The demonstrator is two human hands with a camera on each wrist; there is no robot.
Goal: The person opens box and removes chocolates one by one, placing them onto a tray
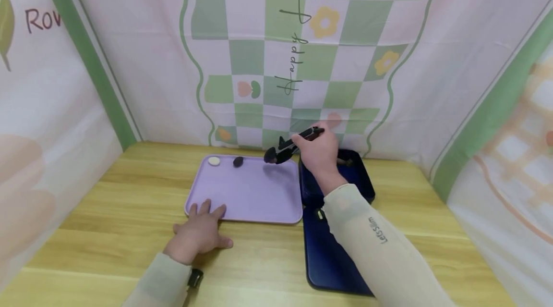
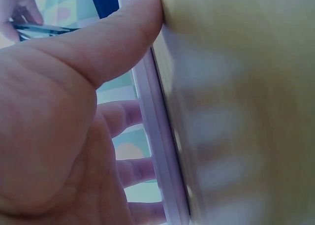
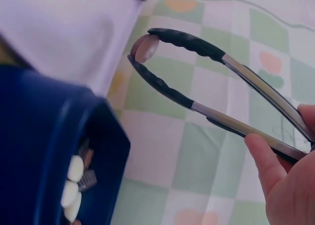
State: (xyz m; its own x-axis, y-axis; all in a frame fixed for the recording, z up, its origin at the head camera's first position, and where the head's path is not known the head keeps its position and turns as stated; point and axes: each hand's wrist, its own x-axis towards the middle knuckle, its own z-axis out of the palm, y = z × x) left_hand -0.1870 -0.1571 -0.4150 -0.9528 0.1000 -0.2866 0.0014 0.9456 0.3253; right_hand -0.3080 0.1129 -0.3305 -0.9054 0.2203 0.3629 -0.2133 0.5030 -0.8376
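two pieces (image 1: 213, 161) are lying by the tray's (image 1: 259, 194) far edge, others (image 3: 75, 169) remaining in the box (image 3: 29, 151), the right hand (image 1: 320, 151) is gripping tongs (image 3: 192, 42) holding a third (image 3: 147, 49) near the far-right corner, left hand (image 1: 198, 230) resting splayed.

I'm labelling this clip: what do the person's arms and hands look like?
The left hand and right hand are gloveless. Left sleeve and right sleeve are long, pale cream; dark lettering, apparently "LetsSlim", marks the right. A black fitting sits by the left cuff.

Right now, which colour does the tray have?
The tray is light purple; the head view shows it best.
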